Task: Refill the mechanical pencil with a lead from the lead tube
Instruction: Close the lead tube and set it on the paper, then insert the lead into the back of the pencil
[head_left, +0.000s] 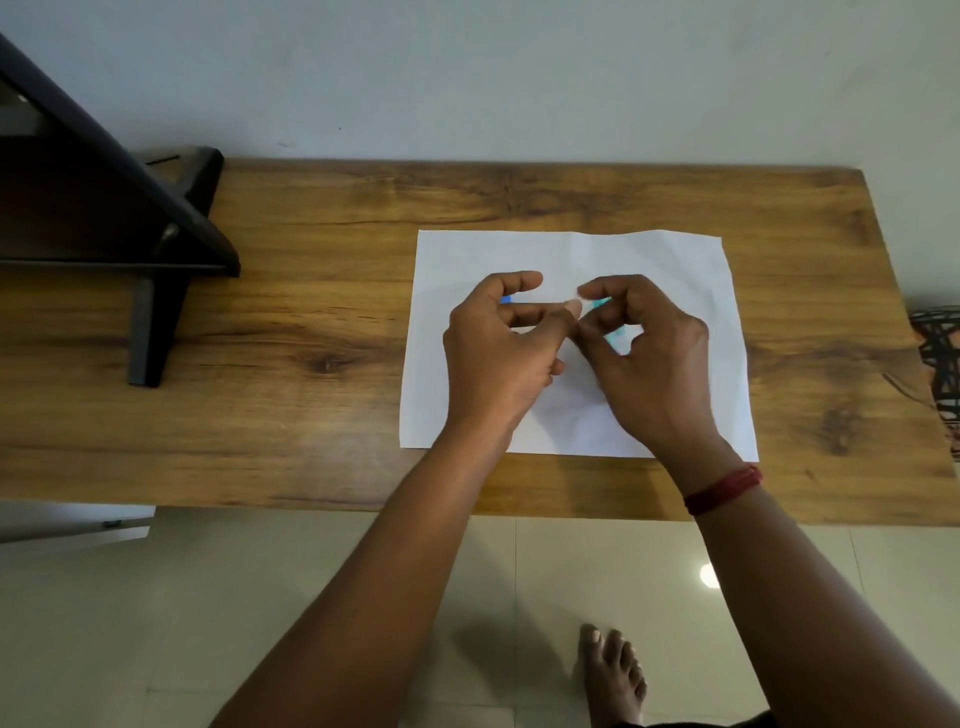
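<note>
Two hands meet over the middle of the paper (675, 270). The left hand (498, 353) is curled, thumb and forefinger pinched on a slim pale thing at its fingertips; a blue tip (506, 299) shows behind the forefinger, most likely one end of the pencil or the lead tube, though which one I cannot tell. The right hand (649, 358) is closed round a small teal, see-through piece (602, 304), mostly hidden by the fingers. The two sets of fingertips are just touching or very nearly so.

By my reading, this is the fine middle step: either opening a cap or feeding a lead from tube to pencil. No lead can be made out; it would be too thin to see here. The next move calls for steady hands, ends lined up true and a light touch, since lead snaps easily.

The paper is white, thin and creased, lying flat on a table (311, 312) of glossy wood grain. A dark stand (156, 249) sits at the left. A red thread band (724, 488) circles the right wrist.
</note>
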